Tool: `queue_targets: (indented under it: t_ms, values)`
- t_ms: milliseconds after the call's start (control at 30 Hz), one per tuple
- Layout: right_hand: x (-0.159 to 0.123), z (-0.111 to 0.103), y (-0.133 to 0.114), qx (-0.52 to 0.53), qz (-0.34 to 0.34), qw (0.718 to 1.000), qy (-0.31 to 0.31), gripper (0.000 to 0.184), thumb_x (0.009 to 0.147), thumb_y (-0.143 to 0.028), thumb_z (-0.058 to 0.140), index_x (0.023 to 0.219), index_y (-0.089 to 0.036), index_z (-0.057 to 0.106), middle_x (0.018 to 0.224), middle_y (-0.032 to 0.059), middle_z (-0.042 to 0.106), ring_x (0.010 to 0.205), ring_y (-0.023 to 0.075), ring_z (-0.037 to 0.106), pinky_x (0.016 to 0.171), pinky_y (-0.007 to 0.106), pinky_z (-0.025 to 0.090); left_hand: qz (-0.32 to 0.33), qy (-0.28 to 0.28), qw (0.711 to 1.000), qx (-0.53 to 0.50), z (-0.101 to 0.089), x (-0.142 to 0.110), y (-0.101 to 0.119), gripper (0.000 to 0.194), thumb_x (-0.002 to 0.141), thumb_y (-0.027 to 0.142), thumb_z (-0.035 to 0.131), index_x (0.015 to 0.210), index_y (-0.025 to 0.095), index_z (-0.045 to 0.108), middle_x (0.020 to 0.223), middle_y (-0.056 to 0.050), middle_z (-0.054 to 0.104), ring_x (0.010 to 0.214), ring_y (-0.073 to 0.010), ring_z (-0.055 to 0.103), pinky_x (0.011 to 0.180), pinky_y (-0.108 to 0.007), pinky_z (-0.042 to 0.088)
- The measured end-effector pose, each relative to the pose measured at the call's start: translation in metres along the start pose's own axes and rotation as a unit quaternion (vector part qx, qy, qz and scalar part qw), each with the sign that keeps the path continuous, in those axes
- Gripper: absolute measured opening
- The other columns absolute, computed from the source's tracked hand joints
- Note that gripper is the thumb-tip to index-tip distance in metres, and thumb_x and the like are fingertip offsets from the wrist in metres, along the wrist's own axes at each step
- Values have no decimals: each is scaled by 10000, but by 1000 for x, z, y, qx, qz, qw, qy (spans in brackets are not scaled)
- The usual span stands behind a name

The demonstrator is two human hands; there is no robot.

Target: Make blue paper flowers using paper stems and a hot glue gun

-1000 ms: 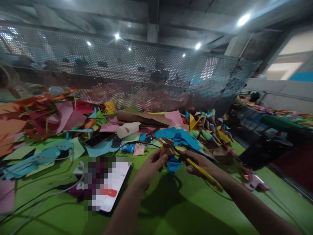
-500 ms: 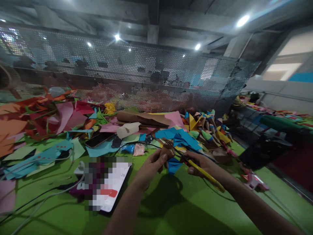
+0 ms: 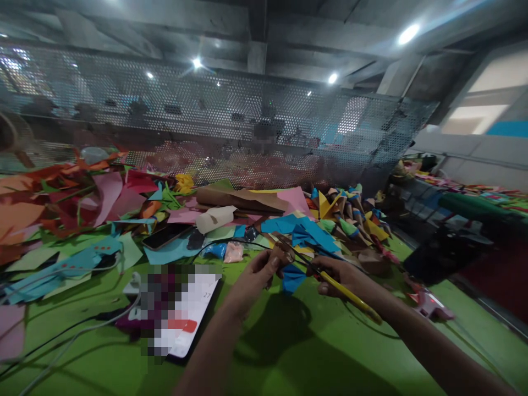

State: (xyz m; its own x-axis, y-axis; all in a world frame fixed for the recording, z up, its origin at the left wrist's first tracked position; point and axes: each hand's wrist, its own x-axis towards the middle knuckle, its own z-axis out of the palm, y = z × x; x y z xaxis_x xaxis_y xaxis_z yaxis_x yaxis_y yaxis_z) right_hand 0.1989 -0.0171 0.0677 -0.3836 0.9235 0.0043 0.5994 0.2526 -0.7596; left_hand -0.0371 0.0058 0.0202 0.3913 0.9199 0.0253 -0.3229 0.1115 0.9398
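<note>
In my right hand (image 3: 340, 278) is a pair of scissors (image 3: 350, 297) with yellow handles. Their dark blades point up and left, close against the fingers of my left hand (image 3: 262, 275). That hand pinches a small piece of brown paper (image 3: 284, 254) between thumb and fingers. Just below the blades lies a bit of blue paper (image 3: 293, 279); I cannot tell whether it is joined to the brown piece. Blue sheets (image 3: 309, 231) are heaped behind my hands.
A lit phone (image 3: 190, 319) lies left of my left forearm, by a power strip with cables (image 3: 132, 324). A dark phone (image 3: 165, 236), small blue and pink packets (image 3: 234, 251) and a white roll (image 3: 214, 220) lie behind. A glue gun (image 3: 431, 302) rests at right.
Both hands stay nearly in place, with the brown paper and scissors shifting only slightly. The number on the lit phone has changed from 26 to 27.
</note>
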Motion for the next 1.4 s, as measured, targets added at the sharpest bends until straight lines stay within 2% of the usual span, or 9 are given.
queue_targets:
  t_ms: [133,333,433,567,667,900,1067,1200,1400]
  values:
    - [-1,1,0,21,12,1000,6,436,719,-550,735,958,-193,659,844,20,635,725,179,559,631,261,443,2,28,1000,14,-1,2,-2,494,740,604,723,973,169,709,783,-8,629,594,-86,366,560,-245,252]
    - [-1,0,12,36,11,999,12,422,708,-525,757,924,-181,642,788,7,597,677,153,532,624,261,434,1,37,999,19,-1,2,-2,503,757,614,704,987,167,711,754,-12,623,593,-84,387,560,-238,274]
    - [0,-2,17,36,1,999,14,411,745,-538,730,941,-188,640,784,5,579,667,144,514,605,255,423,15,46,999,-3,1,0,-1,530,754,626,701,1054,191,663,727,-1,603,613,-98,439,555,-240,276]
    - [-1,-5,15,40,-26,999,23,431,795,-598,662,950,-197,628,803,17,576,687,154,520,614,262,431,13,50,998,-27,3,-1,0,608,665,551,817,1119,240,557,780,21,615,679,-108,496,588,-231,303]
    - [-4,-7,10,16,-36,999,20,447,843,-607,608,1029,-201,614,862,31,586,742,170,533,657,274,447,10,44,999,-23,2,0,0,568,682,548,806,1080,237,547,787,25,616,686,-104,491,598,-226,313]
    - [-9,-9,11,-52,-70,996,36,567,880,-610,562,1265,-202,482,1138,84,586,924,221,565,851,353,493,12,25,999,-24,-6,3,-6,509,769,613,698,1018,170,678,824,-14,613,629,-84,400,600,-236,310]
    - [-4,-7,0,-131,-73,988,29,584,853,-665,554,1198,-195,533,1020,59,632,882,236,579,783,331,478,-13,12,997,-70,-8,3,-10,502,773,644,673,875,152,672,719,-2,585,626,-92,420,592,-237,315]
    - [0,-3,-9,-111,-52,992,11,639,819,-703,564,1203,-192,550,1056,68,651,915,261,595,784,329,466,-27,17,996,-86,-7,3,-10,514,758,647,685,877,148,664,695,3,582,630,-95,450,588,-233,326]
    - [2,3,-11,-62,-44,997,-13,751,807,-729,553,1325,-187,514,1130,84,646,972,276,592,832,347,462,-30,11,996,-83,-7,2,-11,509,773,644,671,879,146,671,689,5,580,616,-89,446,573,-227,318]
